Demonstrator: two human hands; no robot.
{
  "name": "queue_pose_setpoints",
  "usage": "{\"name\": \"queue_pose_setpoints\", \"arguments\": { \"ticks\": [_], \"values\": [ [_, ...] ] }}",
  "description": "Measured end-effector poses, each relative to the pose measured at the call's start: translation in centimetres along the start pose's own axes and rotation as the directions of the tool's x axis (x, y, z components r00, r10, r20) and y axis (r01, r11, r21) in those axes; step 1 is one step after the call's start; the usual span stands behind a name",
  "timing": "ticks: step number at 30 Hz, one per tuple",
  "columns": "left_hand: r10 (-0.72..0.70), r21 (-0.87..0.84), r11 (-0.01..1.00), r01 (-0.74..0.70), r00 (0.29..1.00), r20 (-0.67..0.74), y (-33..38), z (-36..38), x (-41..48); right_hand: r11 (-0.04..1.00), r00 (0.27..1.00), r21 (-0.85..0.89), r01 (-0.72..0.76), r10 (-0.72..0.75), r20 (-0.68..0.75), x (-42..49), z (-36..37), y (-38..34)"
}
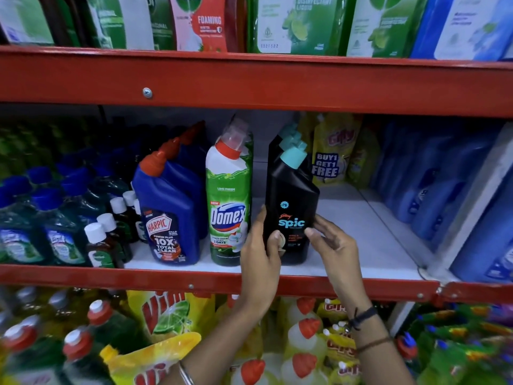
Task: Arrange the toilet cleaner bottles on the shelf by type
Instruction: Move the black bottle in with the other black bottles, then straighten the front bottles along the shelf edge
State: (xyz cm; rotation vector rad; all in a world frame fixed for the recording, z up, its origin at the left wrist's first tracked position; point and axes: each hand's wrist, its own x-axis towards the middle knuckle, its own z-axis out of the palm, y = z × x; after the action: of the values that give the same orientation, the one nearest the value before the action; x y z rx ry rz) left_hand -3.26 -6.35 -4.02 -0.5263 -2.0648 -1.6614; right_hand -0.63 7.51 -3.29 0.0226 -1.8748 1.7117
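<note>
— Three rows are forming on the white shelf board [361, 218]: blue plastic Harpic bottles [169, 218], green Domex bottles [229, 207], black Spic bottles.

— Both hands are gripping the front black Spic bottle [291, 201], left hand [259, 262] and right hand [336, 245] flanking it.

— Squaring it up, probably; next needs letting go gently.

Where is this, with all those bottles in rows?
Probably a shop's cleaning aisle. Red shelves hold rows of same-brand bottles, like the Harpic bottles, and a yellow pouch says "Buy 1 Get 1 Free".
</note>
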Motion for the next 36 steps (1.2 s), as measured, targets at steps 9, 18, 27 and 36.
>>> {"name": "queue_pose_setpoints", "arguments": {
  "ticks": [9,18,27,36],
  "values": [
    [-0.032,0.020,0.999,0.029,0.984,0.173,0.9,-1.5,0.1,0.992,0.997,0.108,-0.070,0.068,0.021,-1.0,0.1,-1.4],
    [-0.005,-0.069,0.997,0.018,0.983,0.184,2.5,-2.6,-0.6,0.999,0.999,0.008,-0.031,0.032,-0.023,-2.3,0.6,-1.5],
    [0.087,-0.098,0.990,-0.102,0.986,-0.144,0.1,-7.9,-1.2,0.982,0.981,-0.026,0.189,-0.190,-0.042,-6.8,8.6,-2.1],
    [-0.049,-0.073,0.995,0.062,0.985,0.168,-1.4,-9.8,0.8,0.999,0.999,0.051,-0.001,-0.002,0.049,-5.0,12.8,-2.3]
  ]
}}
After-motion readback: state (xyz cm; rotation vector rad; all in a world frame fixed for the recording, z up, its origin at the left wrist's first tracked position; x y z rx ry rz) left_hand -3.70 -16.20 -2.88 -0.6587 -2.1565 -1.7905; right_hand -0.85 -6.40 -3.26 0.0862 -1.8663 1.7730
